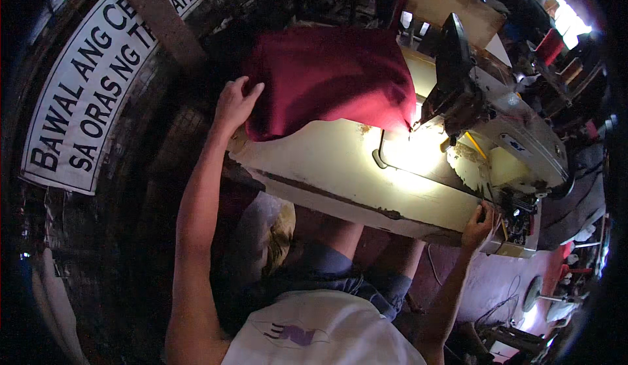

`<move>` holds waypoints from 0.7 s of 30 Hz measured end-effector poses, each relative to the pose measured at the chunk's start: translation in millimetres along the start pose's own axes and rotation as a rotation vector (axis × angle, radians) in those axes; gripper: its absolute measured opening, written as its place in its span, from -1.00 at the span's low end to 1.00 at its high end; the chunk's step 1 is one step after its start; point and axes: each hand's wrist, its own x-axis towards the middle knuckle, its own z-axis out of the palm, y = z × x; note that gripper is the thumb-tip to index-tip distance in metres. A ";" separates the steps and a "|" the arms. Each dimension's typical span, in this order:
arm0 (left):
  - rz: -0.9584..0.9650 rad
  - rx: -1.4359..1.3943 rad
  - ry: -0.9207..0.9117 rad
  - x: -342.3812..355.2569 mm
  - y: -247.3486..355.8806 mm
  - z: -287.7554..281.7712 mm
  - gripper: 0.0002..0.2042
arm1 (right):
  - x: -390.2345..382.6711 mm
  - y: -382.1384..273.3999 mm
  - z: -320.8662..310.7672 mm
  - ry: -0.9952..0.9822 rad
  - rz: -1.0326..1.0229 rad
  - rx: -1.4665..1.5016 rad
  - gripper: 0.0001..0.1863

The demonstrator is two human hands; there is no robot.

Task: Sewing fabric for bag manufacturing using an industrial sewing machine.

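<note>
A maroon piece of fabric [333, 77] is spread over the far left of a pale, worn sewing table [327, 162]. Its right corner reaches the lit needle area of a sewing machine [517, 142]. My left hand [237, 103] is at the fabric's left edge, open, thumb and forefinger apart; whether it touches the cloth is hard to tell. At the table's front right, beside the machine's base, my right hand [479, 227] has its fingers curled together. Whatever lies between them, if anything, is too small to make out.
A bent dark metal piece [379, 156] lies on the tabletop left of the lamp glow. A white sign [91, 90] hangs at the left behind a post [163, 21]. My legs are under the table edge. Cluttered equipment and a small fan [533, 293] stand at the right.
</note>
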 end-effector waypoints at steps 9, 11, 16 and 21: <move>-0.109 0.215 -0.116 70.3 -41.3 48.9 -0.23 | -1.5 -4.7 -4.5 0.015 0.099 0.074 -0.79; 0.005 0.357 -0.006 67.3 -41.4 40.6 -0.35 | 2.0 -13.8 -9.4 0.011 0.103 0.066 -0.78; -0.073 0.038 0.070 16.1 8.4 -37.0 -0.32 | -29.5 -85.7 -22.4 -0.182 0.162 0.595 -0.69; -0.285 -0.162 0.179 -130.3 62.7 -92.0 -0.08 | -82.2 -202.5 -7.7 -0.921 -0.177 0.874 -0.32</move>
